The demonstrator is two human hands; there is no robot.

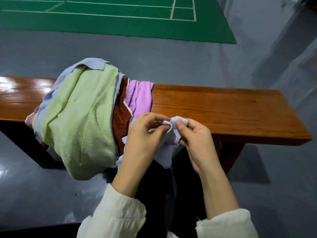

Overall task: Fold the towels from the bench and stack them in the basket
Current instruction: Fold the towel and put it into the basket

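A heap of towels lies on the wooden bench (223,109): a light green towel (82,117) on top, a pale blue one (91,63) under it, a dark red one (121,115) and a pink-violet one (140,98) at the right. My left hand (144,134) and my right hand (193,134) both pinch the top edge of a pale blue towel (167,148) in front of the bench's near edge. The rest of that towel hangs down between my forearms. No basket is in view.
The bench's right half is bare polished wood. Grey floor (171,62) surrounds the bench, and a green court mat (120,19) with white lines lies beyond it. My white sleeves (120,213) fill the bottom of the view.
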